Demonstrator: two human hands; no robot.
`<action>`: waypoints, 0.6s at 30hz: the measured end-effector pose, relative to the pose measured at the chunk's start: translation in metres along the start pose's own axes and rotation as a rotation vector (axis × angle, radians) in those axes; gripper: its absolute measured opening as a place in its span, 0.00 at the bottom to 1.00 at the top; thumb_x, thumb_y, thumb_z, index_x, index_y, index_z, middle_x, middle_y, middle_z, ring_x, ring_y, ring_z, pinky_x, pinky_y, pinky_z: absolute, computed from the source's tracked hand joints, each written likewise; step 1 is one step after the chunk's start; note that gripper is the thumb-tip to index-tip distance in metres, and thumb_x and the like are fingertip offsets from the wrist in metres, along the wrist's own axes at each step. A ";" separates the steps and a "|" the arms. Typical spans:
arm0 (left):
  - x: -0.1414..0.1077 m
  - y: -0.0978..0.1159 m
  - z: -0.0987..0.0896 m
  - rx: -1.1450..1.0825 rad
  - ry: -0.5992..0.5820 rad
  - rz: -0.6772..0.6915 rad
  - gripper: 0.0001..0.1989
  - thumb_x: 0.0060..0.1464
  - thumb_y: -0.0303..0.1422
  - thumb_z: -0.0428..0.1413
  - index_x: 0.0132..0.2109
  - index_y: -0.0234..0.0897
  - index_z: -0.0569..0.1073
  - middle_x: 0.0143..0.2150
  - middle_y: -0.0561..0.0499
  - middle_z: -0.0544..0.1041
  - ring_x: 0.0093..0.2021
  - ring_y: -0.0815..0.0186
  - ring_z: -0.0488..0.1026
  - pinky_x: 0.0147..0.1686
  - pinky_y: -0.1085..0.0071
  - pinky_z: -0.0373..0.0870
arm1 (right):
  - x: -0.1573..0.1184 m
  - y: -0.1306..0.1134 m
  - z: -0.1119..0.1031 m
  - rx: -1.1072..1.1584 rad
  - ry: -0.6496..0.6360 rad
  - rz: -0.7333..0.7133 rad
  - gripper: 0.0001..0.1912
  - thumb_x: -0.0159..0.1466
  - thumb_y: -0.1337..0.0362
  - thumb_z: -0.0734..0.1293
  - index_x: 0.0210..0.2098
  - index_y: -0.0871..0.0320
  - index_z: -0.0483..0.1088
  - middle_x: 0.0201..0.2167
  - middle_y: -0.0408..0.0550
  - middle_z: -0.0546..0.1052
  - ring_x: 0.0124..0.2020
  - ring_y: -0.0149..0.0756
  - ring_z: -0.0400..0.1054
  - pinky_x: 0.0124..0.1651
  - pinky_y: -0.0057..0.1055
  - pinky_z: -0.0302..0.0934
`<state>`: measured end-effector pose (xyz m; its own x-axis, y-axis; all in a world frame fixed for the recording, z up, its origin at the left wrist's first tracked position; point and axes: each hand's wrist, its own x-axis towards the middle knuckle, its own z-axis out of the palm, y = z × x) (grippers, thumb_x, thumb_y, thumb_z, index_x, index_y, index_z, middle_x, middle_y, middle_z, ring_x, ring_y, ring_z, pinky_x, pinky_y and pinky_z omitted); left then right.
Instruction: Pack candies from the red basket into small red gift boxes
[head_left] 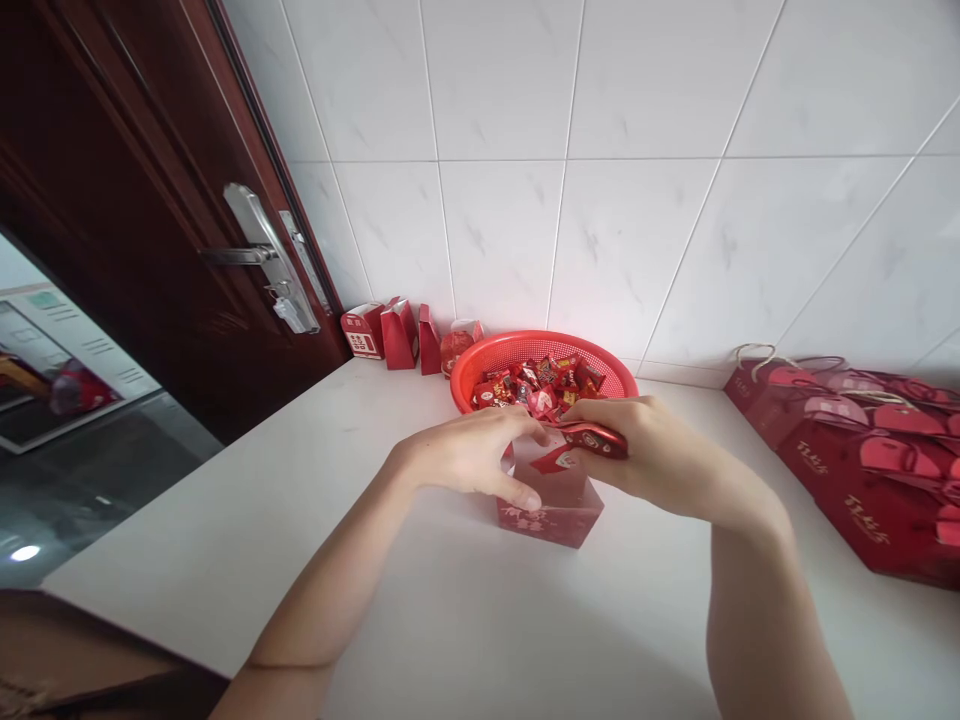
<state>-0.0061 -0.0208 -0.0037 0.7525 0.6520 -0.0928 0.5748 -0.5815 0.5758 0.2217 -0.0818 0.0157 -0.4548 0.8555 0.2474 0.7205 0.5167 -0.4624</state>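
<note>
1. I am looking down through the head camera at a white tabletop (457, 620). Just below the centre of the frame stands a small pinkish-red box (555, 522), upright, with both hands at its top.

2. The left hand (469, 452) is clamped about the box's left side: thumb against the front face, fingers reaching over the upper edge.

3. The right hand (660, 445) is closed on a shiny red packet (600, 441), which it pinches above the box's top. I cannot tell whether the packet touches the box.

4. I judge the box to be thin card: light, fairly stiff along its folds, but easy to dent in mid-panel. I would hold it low by two opposite sides, or near the corners, with gentle pressure.

5. The packet looks light and smooth, so it may slip. A pinch at one end, as now, seems right; a hard squeeze might crush what is inside.

6. Just behind the hands, near the middle of the frame, a red basket (463, 380) holds wrapped sweets (541, 385). Small red cartons (400, 335) line the wall to its left; red bags (829, 455) fill the right edge.
</note>
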 end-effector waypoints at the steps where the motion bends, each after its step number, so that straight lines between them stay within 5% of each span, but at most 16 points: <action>1: 0.001 0.000 0.000 -0.005 -0.006 -0.006 0.32 0.46 0.44 0.70 0.58 0.44 0.74 0.57 0.47 0.76 0.49 0.57 0.75 0.42 0.68 0.70 | 0.002 0.000 0.002 0.000 -0.005 -0.018 0.07 0.65 0.70 0.65 0.37 0.53 0.75 0.25 0.38 0.75 0.23 0.28 0.61 0.24 0.26 0.54; 7: 0.003 -0.001 -0.001 -0.011 -0.054 -0.032 0.33 0.47 0.44 0.69 0.60 0.46 0.73 0.59 0.48 0.75 0.50 0.56 0.75 0.46 0.66 0.70 | 0.002 -0.001 -0.001 0.045 0.071 -0.008 0.07 0.65 0.70 0.65 0.33 0.54 0.74 0.23 0.39 0.72 0.22 0.28 0.59 0.24 0.27 0.52; 18: 0.003 0.000 0.000 -0.015 -0.005 0.037 0.31 0.45 0.44 0.71 0.56 0.43 0.75 0.53 0.47 0.77 0.49 0.56 0.75 0.44 0.68 0.70 | 0.009 -0.001 0.006 0.219 0.034 -0.001 0.12 0.63 0.69 0.69 0.44 0.50 0.80 0.34 0.41 0.82 0.30 0.34 0.72 0.31 0.28 0.62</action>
<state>-0.0039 -0.0190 -0.0035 0.7749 0.6277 -0.0750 0.5415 -0.5979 0.5911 0.2135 -0.0749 0.0130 -0.4346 0.8578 0.2745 0.5874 0.5010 -0.6356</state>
